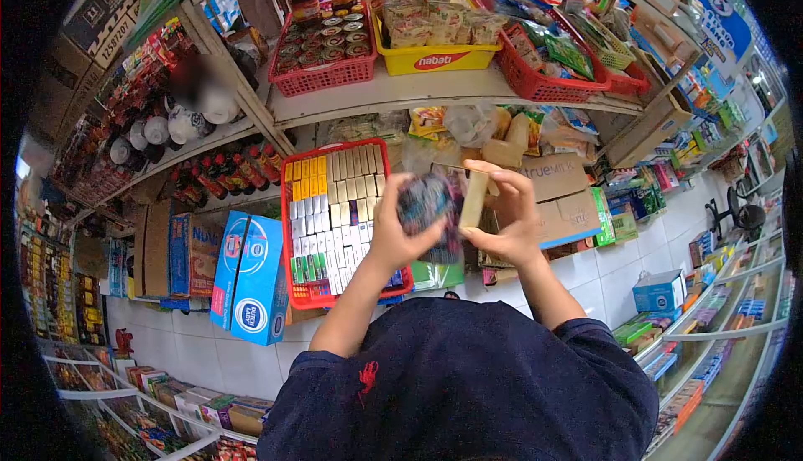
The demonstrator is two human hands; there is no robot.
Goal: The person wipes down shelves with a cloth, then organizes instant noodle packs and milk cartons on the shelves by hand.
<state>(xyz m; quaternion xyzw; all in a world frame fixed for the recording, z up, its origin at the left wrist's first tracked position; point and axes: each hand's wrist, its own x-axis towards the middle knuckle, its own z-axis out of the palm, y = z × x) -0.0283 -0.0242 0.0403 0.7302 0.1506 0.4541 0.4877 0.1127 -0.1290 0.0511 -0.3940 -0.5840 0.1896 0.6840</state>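
My left hand [398, 228] is closed round a dark, multicoloured bundle [428, 208], smeared by motion; I cannot tell its kind. Between the thumb and fingers of my right hand [512, 220] is a slim gold box [474, 202], held upright right beside the bundle. Both hands are raised in front of my chest. Just left of them lies a red plastic basket [291, 210], filled with rows of small packs [341, 202] in yellow, gold, white and green that look like cigarette packs. My left forearm overlaps the basket's lower right side.
On the shelf [401, 93] ahead stand a red basket of cans [324, 76], a yellow tray [439, 61] of packets and a red basket [552, 80] of bags. A blue Dutch Lady carton [251, 277] is at left, a brown carton [556, 189] at right. Glass cases flank the tiled floor.
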